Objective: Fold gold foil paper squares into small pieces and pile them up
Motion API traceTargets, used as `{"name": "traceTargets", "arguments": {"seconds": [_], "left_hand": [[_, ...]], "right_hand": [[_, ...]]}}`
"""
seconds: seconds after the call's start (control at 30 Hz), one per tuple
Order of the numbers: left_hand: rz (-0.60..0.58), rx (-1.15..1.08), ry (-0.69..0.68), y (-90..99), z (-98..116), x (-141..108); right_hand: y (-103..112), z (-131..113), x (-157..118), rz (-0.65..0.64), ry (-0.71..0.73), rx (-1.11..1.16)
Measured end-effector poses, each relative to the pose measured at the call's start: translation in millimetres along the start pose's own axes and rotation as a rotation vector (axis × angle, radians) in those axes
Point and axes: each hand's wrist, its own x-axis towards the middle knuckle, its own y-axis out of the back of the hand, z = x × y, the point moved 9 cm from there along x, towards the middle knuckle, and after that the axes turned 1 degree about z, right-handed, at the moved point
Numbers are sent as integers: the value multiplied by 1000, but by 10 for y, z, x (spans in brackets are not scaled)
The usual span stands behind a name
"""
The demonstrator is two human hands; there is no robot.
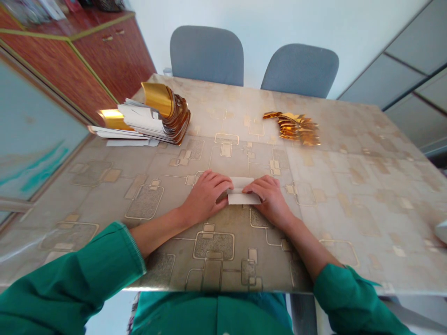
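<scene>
Item: white paper strip (240,197), seems folded, flat on counter (352,195), betw. L hand (206,197) & R hand (267,200). L fingers (223,184) extended, tips at strip's left end; R fingers (256,186) extended, lying on its right end. Both press, neither grips. Handling: even downward pressure both sides, edges kept aligned. Beyond fingers, upper L: stack of gold-backed sheets (176,114) w/ loose white sheets (120,134). Upper R: pile of small gold pieces (296,128).
</scene>
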Motion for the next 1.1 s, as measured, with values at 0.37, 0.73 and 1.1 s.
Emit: {"name": "traceTargets", "arguments": {"seconds": [0.37,0.73,1.1], "left_hand": [[21,-19,-126,24,129,-7],[69,148,-341,30,385,-88],[21,216,-297,-9,380,-78]], "right_hand": [[13,-168,-76,-125,204,-95],[3,-72,-120,-144,206,-86],[186,108,-122,-84,185,-47]]}}
